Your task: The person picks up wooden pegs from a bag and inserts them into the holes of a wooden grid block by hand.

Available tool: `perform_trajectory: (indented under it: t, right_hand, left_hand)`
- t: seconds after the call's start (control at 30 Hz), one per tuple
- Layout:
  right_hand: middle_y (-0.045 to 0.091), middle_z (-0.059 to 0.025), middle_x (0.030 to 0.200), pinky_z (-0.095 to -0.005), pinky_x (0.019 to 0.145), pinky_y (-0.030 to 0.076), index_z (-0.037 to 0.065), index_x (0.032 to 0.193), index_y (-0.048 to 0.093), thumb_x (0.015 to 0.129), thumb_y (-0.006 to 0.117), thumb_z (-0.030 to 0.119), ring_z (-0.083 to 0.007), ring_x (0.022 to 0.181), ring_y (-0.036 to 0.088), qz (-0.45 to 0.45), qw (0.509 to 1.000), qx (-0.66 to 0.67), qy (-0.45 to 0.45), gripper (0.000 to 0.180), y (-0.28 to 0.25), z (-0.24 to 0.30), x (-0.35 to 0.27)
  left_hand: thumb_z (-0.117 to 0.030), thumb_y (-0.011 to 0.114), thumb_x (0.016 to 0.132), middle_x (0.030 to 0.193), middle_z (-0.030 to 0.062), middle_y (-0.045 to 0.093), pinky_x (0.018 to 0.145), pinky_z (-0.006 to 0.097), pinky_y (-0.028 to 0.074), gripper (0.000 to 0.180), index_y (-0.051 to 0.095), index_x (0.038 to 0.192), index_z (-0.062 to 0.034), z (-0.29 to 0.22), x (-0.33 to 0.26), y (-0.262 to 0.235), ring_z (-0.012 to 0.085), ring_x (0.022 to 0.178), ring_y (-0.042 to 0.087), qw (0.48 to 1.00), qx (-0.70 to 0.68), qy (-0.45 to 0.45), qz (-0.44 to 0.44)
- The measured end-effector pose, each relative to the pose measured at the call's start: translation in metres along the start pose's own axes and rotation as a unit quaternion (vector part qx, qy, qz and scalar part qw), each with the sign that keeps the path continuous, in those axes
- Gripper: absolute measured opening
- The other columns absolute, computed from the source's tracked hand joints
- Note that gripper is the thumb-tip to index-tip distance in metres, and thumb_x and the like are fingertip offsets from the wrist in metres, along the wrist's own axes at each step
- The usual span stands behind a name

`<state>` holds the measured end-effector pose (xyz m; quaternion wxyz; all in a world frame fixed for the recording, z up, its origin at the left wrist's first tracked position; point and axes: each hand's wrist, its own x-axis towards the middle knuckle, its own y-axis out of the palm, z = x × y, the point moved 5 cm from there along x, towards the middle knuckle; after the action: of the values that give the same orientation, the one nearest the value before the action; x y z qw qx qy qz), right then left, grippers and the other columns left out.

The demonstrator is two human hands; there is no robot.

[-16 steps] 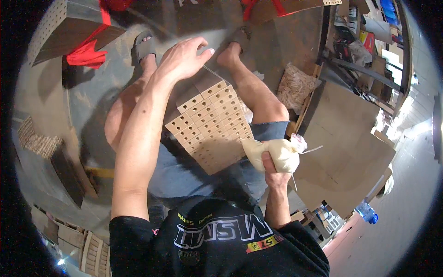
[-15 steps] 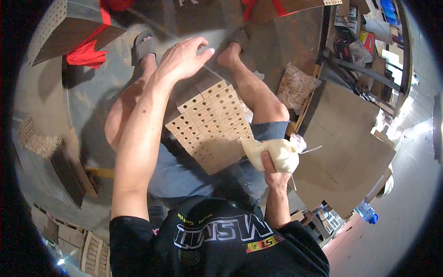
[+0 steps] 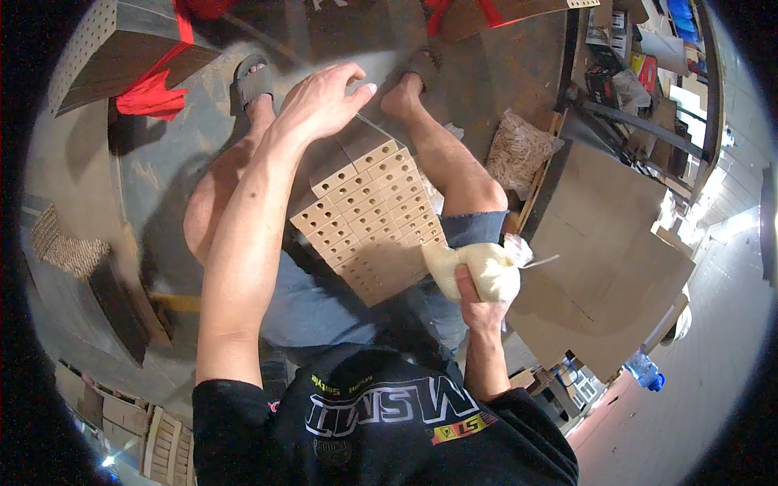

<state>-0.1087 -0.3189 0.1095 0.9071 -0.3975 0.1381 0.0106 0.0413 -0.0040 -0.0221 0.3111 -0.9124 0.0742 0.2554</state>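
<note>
Between my knees stands a stack of tan wooden boards (image 3: 381,198), their end faces dotted with rows of drilled holes. My right hand (image 3: 483,309) grips a soft, cream-filled plastic bag (image 3: 486,271), tied at one end, at the right side of the stack. Its narrow tip touches or nearly touches the nearest right-hand holes; I cannot tell which. My left hand (image 3: 328,101) reaches over the far edge of the stack, thumb and index finger apart. Its other fingers are partly hidden, and nothing shows in its grasp.
A clear bag of small wooden dowels (image 3: 519,154) lies beyond my right knee, beside a large brown panel (image 3: 600,259). Board stacks with red straps (image 3: 154,97) stand at far left and far right. A cluttered shelf (image 3: 640,130) stands on the right, a blue-capped bottle (image 3: 644,371) below it.
The cream-filled bag and my right hand have shifted slightly left and tilted a little. My left hand and the boards look unmoved.
</note>
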Motion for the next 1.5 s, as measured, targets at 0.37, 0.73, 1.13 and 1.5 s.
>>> perform_trajectory:
  t: [0.37,0.73,1.13,1.5]
  right_hand:
    - [0.068,-0.0078,0.087,-0.0356,0.073,0.053,0.004,0.093,0.069,0.078,0.079,0.026,-0.0230,0.078,0.065,-0.062,0.998,0.031,-0.009,0.029,-0.014,0.012,0.007]
    - [0.070,-0.0057,0.089,-0.0351,0.079,0.054,0.003,0.098,0.068,0.074,0.084,0.027,-0.0181,0.082,0.066,-0.062,0.997,0.009,0.044,0.037,-0.010,0.010,0.007]
    - [0.068,-0.0070,0.090,-0.0342,0.079,0.053,0.004,0.096,0.068,0.078,0.078,0.023,-0.0210,0.083,0.065,-0.010,0.998,0.058,0.022,0.027,-0.016,0.000,-0.005]
    - [0.068,-0.0069,0.094,-0.0346,0.083,0.052,0.001,0.101,0.068,0.079,0.078,0.014,-0.0193,0.086,0.065,0.003,0.997,0.054,0.051,0.028,-0.004,0.008,-0.005]
  left_hand:
    - [-0.042,0.056,0.095,0.122,0.0163,0.066,0.097,0.042,0.049,0.045,0.062,0.123,-0.0073,-0.001,-0.002,-0.003,0.0314,0.113,0.063,1.000,-0.001,0.000,0.002]
    - [-0.054,0.055,0.093,0.125,0.0119,0.066,0.096,0.053,0.043,0.051,0.059,0.130,-0.0186,0.008,0.005,0.004,0.0276,0.117,0.062,1.000,0.005,-0.006,0.018]
    - [-0.053,0.055,0.093,0.124,0.0130,0.067,0.095,0.050,0.045,0.052,0.059,0.130,-0.0162,0.010,0.007,0.007,0.0275,0.117,0.063,1.000,-0.002,0.013,0.010]
    - [-0.053,0.055,0.093,0.124,0.0114,0.067,0.093,0.051,0.046,0.053,0.059,0.130,-0.0141,0.009,0.005,0.004,0.0263,0.115,0.064,1.000,0.004,0.013,0.002]
